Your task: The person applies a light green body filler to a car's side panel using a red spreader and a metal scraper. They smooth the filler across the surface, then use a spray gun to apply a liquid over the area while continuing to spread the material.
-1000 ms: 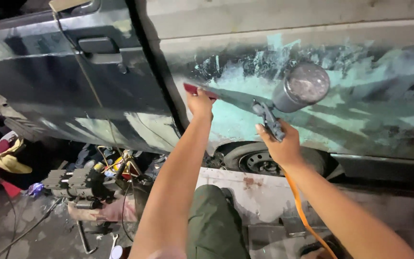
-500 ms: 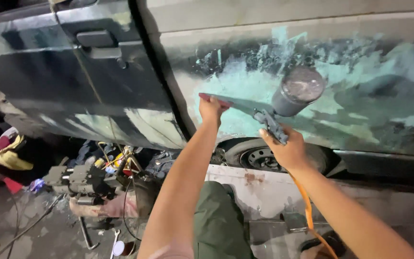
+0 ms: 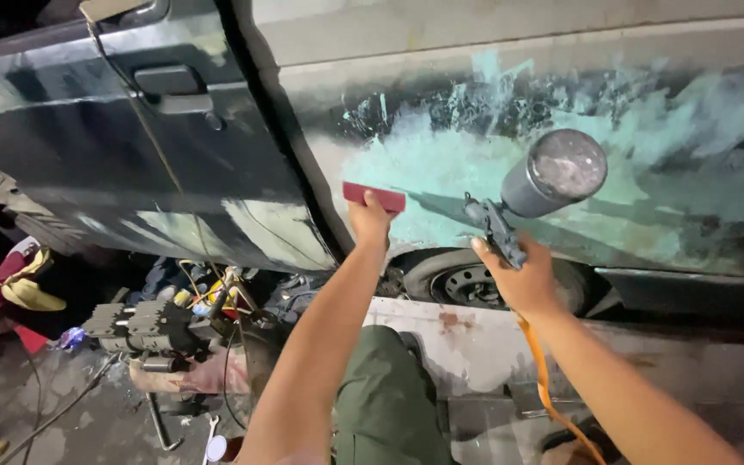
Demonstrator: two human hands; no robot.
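The left hand (image 3: 370, 220) grips a small red rectangular block (image 3: 374, 196) by its lower edge, fingers closed on it, and presses it flat against the car's body panel (image 3: 492, 103), just right of the dark door gap. The right hand (image 3: 523, 277) is clenched around the grip of a spray gun (image 3: 510, 220), whose grey cylindrical cup (image 3: 554, 172) with a round, dusty lid tilts up toward the panel. An orange hose (image 3: 544, 379) runs from the gun's handle down along the right forearm.

Around both hands the panel is smeared with pale turquoise filler (image 3: 441, 164) over dark, worn paint. To the left sits the dark door (image 3: 114, 164) with 1 recessed handle (image 3: 170, 86), its lower part scuffed pale. Below the hands a wheel (image 3: 467, 280) with a dark rim shows in the arch, and a whitish, rust-spotted sill (image 3: 475, 344) runs beneath it.

No readable packages or signs can be made out. On the grimy concrete floor (image 3: 88, 422) at lower left stands a grey compressor-like machine (image 3: 144, 327) among tangled yellow and red cables (image 3: 217, 288), with a wrench (image 3: 213, 439) near it. Red and yellow cloth (image 3: 19, 284) lies at the far left. The person's olive-green trouser leg (image 3: 385, 405) is between the arms.
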